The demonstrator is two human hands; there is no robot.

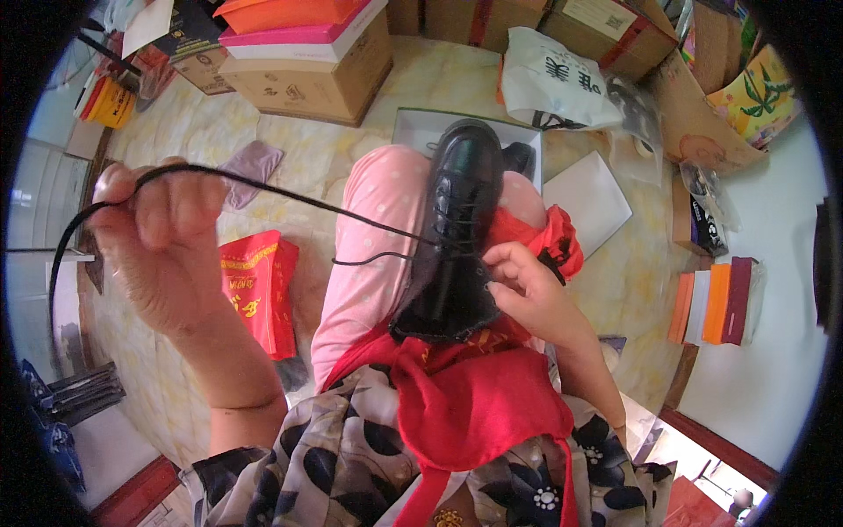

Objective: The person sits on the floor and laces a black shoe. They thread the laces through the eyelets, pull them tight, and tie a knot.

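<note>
A black leather lace-up boot [464, 178] rests on my lap, its toe pointing away from me and its lined collar spread towards me. Raised at the left, my left hand [161, 244] pinches a black shoelace [296, 198]. The lace runs from the boot's upper eyelets to my fingers, and its tail hangs past them. A second, shorter lace end [372, 260] lies over my left thigh. At the right edge of the boot's shaft, the thumb and fingers of my right hand [537, 290] grip the flap beside the eyelets.
Beyond my knees is an open shoebox [411, 122] with another black shoe [519, 158] partly visible. A white panel [586, 204] lies right of it. On the floor at left are a red bag [260, 290] and a mauve cloth [253, 168]. Cardboard boxes [309, 79] stand ahead.
</note>
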